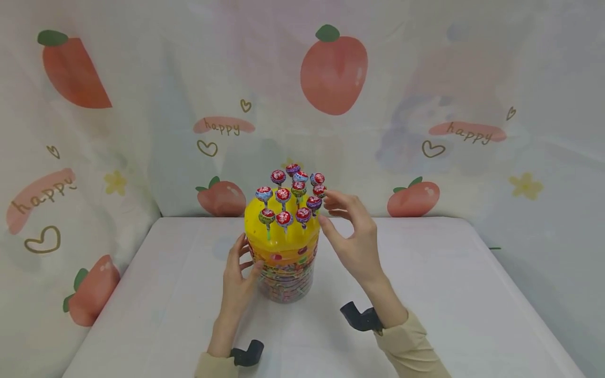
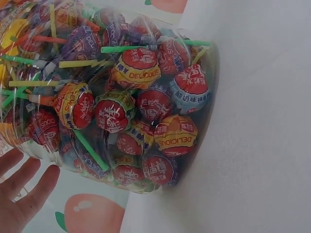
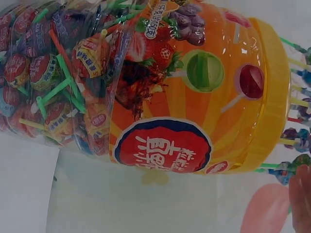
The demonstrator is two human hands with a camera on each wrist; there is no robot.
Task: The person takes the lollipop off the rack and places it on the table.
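Centrally, clear lollipop jar (image 1: 285,273) on white table (image 1: 449,294), left hand (image 1: 238,273) flat against its side, right hand (image 1: 352,236) loose beside lid-mounted lollipops (image 1: 290,199), wrappers reading "DELICIOUS", "happy" on backdrop (image 1: 468,131).

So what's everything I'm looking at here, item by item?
Lollipop tub: one, clear plastic with an orange label, mid-table, packed with wrapped lollipops.
Yellow lid: one, on top of the tub.
Standing lollipops: about a dozen, mostly red or blue wrappers, stuck upright in the lid.
Table: one, white cover.
Backdrop: pale cloth printed with peaches, hearts and "happy", behind and at both sides.
Wrist camera mounts: two, black, one on each wrist.
Sleeves: two, beige.
Left hand: touches the tub's left side with straight fingers.
Right hand: fingers at the lollipops on the lid's right edge; whether it pinches one is unclear.
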